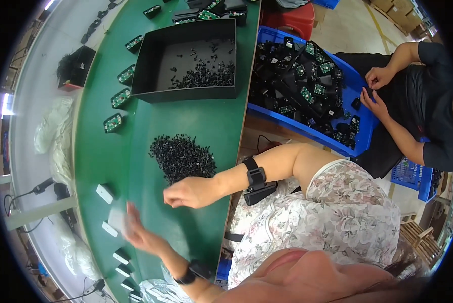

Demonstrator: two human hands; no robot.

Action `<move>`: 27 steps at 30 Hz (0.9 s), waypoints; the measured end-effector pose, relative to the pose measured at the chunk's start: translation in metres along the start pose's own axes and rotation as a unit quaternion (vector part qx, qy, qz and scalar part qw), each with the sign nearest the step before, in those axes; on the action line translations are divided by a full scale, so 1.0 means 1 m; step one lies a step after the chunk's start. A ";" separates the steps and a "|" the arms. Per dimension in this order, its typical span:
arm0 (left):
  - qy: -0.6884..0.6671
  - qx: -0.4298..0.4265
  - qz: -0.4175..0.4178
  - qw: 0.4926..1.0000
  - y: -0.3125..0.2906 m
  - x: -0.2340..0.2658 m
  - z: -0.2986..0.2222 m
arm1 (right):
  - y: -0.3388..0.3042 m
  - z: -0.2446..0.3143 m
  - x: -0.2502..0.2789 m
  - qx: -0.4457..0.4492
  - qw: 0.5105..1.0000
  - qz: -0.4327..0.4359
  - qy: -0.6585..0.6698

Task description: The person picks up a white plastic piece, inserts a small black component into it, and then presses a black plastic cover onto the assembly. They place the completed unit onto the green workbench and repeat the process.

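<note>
My right hand (186,192) hovers over the green belt (206,126), just below a heap of small black parts (181,156). Its fingers are drawn together and point left; whether they pinch anything does not show. A black band (257,182) sits on that wrist. My left hand (140,235), with a dark watch (193,271) on its wrist, is lower on the belt. It holds a small white rectangular piece (117,219), which is blurred. More white pieces (105,193) lie in a row along the belt's left edge.
A black tray (151,60) with loose black parts stands further up the belt. Small green circuit boards (113,122) line the left edge. A blue crate (307,129) of black housings and boards sits to the right, where another person's hands (375,86) work.
</note>
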State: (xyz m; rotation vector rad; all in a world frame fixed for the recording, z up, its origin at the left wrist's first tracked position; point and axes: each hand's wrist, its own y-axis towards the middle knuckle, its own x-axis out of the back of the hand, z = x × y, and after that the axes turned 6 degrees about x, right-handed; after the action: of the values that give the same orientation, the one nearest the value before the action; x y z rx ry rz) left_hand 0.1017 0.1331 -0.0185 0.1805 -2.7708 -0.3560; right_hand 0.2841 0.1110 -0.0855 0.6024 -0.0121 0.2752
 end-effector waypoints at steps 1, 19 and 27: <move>-0.034 -0.004 0.048 0.998 0.017 -0.024 0.004 | -0.005 0.007 0.002 0.025 1.000 0.004 -0.017; -0.024 -0.014 0.144 0.989 0.046 -0.120 0.034 | -0.007 0.010 0.028 -0.049 0.991 0.100 0.075; -0.173 0.030 0.133 0.975 0.058 -0.086 0.026 | -0.005 0.020 0.013 -0.036 0.987 0.155 -0.018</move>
State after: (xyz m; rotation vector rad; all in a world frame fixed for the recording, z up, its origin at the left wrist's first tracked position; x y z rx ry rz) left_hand 0.1679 0.2090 -0.0541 -0.2631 -3.0954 -0.2526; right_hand 0.2996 0.0993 -0.0699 0.5317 -0.1505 0.5628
